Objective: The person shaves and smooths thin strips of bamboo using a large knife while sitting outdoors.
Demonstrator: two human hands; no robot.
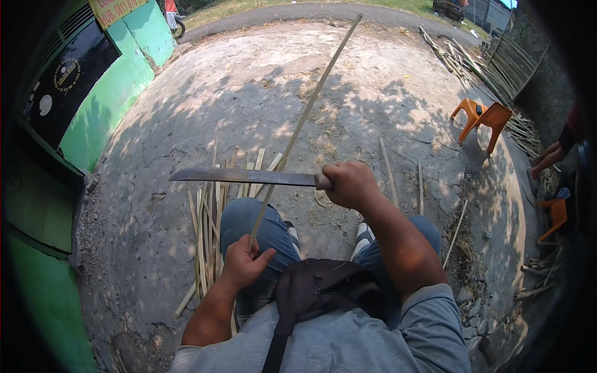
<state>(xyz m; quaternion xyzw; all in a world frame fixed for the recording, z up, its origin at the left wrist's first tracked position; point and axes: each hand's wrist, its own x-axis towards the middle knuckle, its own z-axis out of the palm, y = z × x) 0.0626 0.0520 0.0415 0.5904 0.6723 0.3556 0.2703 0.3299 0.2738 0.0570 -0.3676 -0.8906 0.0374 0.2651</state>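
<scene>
My right hand (351,185) is closed around the handle of a machete (249,176), whose long blade points left across the view. Under or against that blade runs a long, thin bamboo strip (308,105), slanting from my lap up to the far ground. Its near end is gripped in my left hand (244,260), beside my left knee. The blade crosses the strip a little beyond that knee; whether the edge touches it, I cannot tell. Several cut bamboo strips (202,242) lie on the ground at my left leg.
Single strips (388,171) lie beyond my right knee. An orange plastic chair (482,121) stands at the right, near a pile of bamboo (451,59). Another person's legs (547,158) show at the right edge. A green wall (99,118) borders the left side.
</scene>
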